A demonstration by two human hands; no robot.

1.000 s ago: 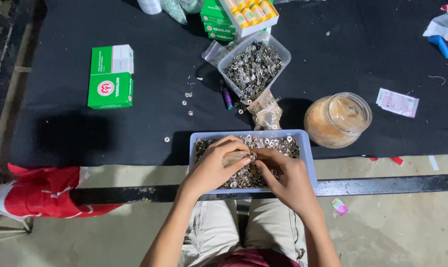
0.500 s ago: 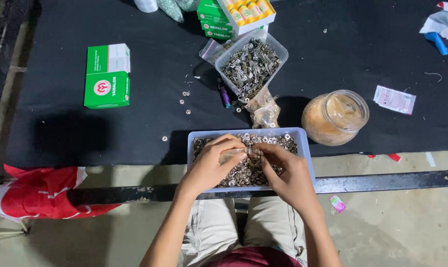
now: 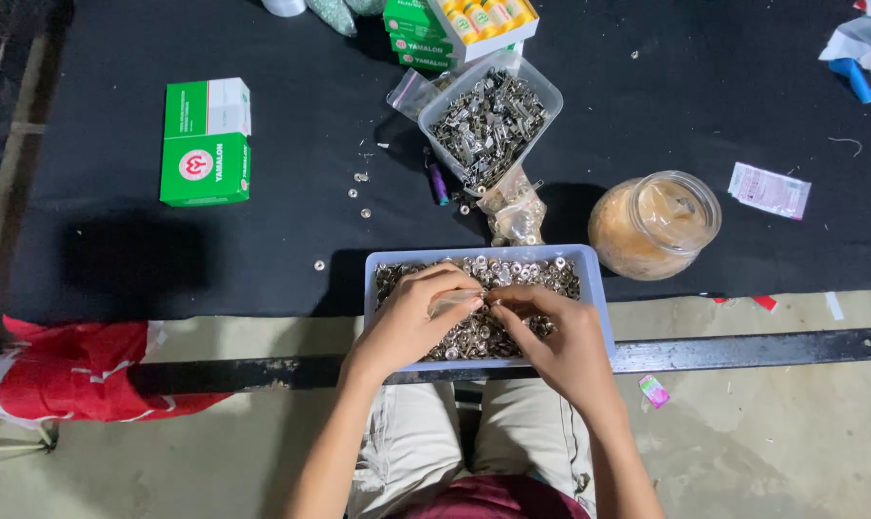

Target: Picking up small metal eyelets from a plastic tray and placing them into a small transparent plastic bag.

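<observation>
**Camera setup: single head view**

One camera, worn on the person's head, is looking almost straight down, facing away from the body across the black table [image 3: 262, 250]. It is sitting close above the pale tray [image 3: 597, 288] at the near edge, taking in lap, floor and the table's far clutter.

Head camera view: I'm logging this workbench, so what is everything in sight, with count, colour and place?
tray of metal rings: one, pale blue, near table edge under both hands
clear tub of metal clips: one, behind the tray
small plastic bags: two seen, clear, beside the tub
glass jar: one, amber contents, right of tray
green box: one, far left
stacked boxes: several, green and yellow, top edge
loose rings: a few, silver, on black table
red cloth: one, lower left
left hand: over tray, fingers pinching something small
right hand: over tray, fingers meeting the left's
</observation>
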